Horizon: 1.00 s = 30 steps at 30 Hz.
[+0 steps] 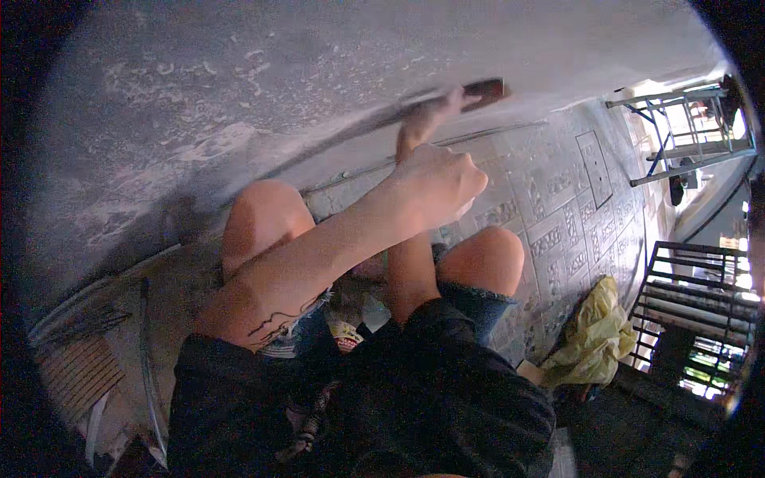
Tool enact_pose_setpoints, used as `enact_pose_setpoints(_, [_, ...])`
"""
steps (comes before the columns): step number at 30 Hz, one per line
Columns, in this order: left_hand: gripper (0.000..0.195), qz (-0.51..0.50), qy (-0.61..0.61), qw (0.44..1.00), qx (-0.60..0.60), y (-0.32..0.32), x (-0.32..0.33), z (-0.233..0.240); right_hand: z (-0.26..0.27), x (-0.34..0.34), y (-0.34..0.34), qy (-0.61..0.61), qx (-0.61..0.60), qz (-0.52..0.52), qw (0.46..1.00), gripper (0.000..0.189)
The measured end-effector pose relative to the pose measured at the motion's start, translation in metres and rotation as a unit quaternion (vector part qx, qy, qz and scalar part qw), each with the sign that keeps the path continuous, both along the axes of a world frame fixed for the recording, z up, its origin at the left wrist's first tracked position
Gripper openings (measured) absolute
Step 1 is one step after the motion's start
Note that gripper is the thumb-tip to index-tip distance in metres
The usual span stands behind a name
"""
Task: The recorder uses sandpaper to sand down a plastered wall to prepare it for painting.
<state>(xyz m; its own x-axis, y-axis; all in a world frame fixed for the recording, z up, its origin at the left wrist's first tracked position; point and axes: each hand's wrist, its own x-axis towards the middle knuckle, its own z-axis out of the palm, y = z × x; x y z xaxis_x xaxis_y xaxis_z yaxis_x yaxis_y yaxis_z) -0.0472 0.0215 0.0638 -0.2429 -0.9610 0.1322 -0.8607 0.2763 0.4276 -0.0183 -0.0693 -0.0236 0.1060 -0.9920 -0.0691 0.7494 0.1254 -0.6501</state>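
Note:
My left hand [445, 185] is a closed fist in front of my right forearm; whether anything is inside it cannot be seen. Farther up, against the patchy grey wall [287, 77], my right hand [431, 113] is blurred, its fingers at a dark reddish-brown flat object [493, 91] lying along the wall surface. Blur hides that object's kind and the grip on it. A long dark streak runs left from it, low on the wall; whether it is tool or shadow is unclear. My forearms cross between my bare knees.
Patterned floor tiles [550, 239] run beside the wall base. A yellowish crumpled plastic sheet or bag [597, 340] lies to the right, near a dark metal grille [696, 293]. A metal ladder or scaffold frame [687, 164] stands at far right. A slatted brown item [80, 376] is at lower left.

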Motion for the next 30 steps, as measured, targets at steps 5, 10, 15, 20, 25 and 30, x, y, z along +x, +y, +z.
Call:
enact_pose_setpoints(5, [0.01, -0.021, -0.013, 1.0, -0.017, -0.001, -0.005, -0.007, -0.009, 0.032, 0.049, 0.324, -0.371, -0.171, 0.853, 0.055])
enact_pose_setpoints(10, [0.009, -0.014, -0.012, 1.0, -0.02, 0.001, -0.004, -0.006, -0.025, 0.024, 0.025, 0.284, -0.24, -0.147, 0.916, 0.05])
enact_pose_setpoints(15, [0.009, -0.012, 0.001, 1.0, -0.012, 0.002, 0.007, -0.003, -0.021, 0.03, 0.048, 0.3, -0.312, -0.162, 0.887, 0.044])
enact_pose_setpoints(20, [0.012, -0.01, -0.005, 1.0, -0.008, 0.007, 0.009, -0.004, -0.06, 0.034, 0.049, 0.415, -0.405, -0.17, 0.796, 0.039])
enact_pose_setpoints(25, [0.013, -0.016, -0.065, 0.998, 0.007, 0.006, 0.017, -0.005, -0.114, 0.001, 0.002, 0.368, -0.148, -0.19, 0.898, 0.035])
enact_pose_setpoints(30, [0.018, -0.044, -0.101, 0.994, 0.0, 0.0, 0.015, -0.009, -0.138, -0.029, 0.019, 0.434, -0.044, -0.204, 0.876, 0.031])
